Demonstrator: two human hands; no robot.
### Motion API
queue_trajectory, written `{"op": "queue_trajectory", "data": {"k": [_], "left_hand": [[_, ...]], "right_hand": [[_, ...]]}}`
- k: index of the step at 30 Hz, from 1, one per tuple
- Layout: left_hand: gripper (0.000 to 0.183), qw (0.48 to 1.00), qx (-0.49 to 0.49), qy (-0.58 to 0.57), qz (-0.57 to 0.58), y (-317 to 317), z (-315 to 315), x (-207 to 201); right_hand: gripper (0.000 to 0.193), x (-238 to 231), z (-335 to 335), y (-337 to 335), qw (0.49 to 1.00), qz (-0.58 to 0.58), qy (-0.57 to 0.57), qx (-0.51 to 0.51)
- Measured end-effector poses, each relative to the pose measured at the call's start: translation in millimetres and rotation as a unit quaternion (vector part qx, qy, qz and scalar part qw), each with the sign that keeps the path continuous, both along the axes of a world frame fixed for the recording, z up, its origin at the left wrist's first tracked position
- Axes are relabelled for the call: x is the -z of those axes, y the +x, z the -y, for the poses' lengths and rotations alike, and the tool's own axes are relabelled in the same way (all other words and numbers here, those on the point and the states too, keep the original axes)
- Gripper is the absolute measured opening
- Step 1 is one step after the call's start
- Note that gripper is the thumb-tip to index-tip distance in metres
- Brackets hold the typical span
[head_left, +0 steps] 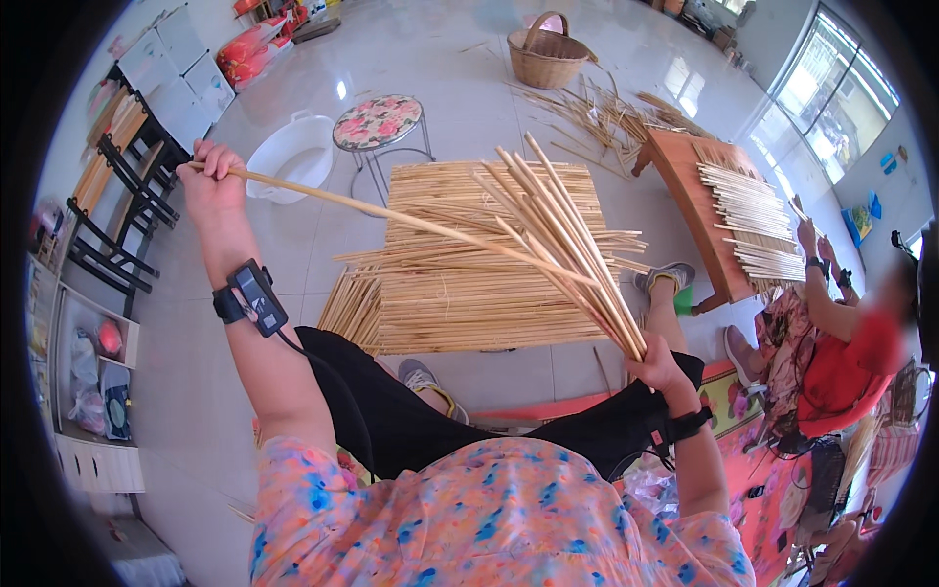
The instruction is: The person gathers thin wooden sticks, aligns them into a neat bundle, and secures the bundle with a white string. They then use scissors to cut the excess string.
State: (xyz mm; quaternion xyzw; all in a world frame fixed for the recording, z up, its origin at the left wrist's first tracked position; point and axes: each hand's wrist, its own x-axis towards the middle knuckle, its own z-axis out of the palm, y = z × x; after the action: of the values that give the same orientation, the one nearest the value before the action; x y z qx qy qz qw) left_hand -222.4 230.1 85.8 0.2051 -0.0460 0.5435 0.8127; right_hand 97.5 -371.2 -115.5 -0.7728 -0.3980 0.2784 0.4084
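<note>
1. Widest of all, we see the pale tiled floor spreading around us.
2. To our right, a co-worker in a red top reaches toward a slatted row of stalks.
3. Before our knees lies a broad mat of tan stalks; loose stalks run across its middle, some jutting past its right edge.
4. That slatted row lies on a brown wooden desk, right of the mat.
5. Beyond the mat's far left corner stand a white basin and, just beside it, a floral-topped stool.
6. Our bundle of stalks slants over the mat's right part, its tips fanned.
7. One long stalk stretches from our left toward the bundle and crosses it; we cannot tell whether they touch.
8. Our right hand grips the bundle's near end, fingers wrapped around it.
9. Our left hand is raised, fingers curled, pinching the long stalk's end.
</note>
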Motion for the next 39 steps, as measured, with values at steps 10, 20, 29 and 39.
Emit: {"op": "queue_trajectory", "data": {"k": [10, 20, 29, 39], "left_hand": [[0.026, 0.904, 0.035, 0.178, -0.387, 88.8, 165.3, 24.6], [0.021, 0.918, 0.140, 0.210, -0.305, 123.1, 242.8, 27.7], [0.020, 0.927, 0.157, 0.182, -0.289, 122.5, 239.6, 30.6], [0.015, 0.952, -0.106, 0.121, -0.259, 73.8, 145.7, -13.2]], "right_hand": [[0.010, -2.5, -25.8, -15.3, 0.999, -0.048, 0.020, -0.013], [0.010, 0.0, -44.5, -30.1, 0.998, -0.039, 0.028, -0.031], [0.018, -5.0, -44.7, -31.0, 0.999, 0.014, 0.013, -0.028], [0.027, -15.9, 1.5, 4.3, 0.998, 0.066, -0.025, 0.004]]}}
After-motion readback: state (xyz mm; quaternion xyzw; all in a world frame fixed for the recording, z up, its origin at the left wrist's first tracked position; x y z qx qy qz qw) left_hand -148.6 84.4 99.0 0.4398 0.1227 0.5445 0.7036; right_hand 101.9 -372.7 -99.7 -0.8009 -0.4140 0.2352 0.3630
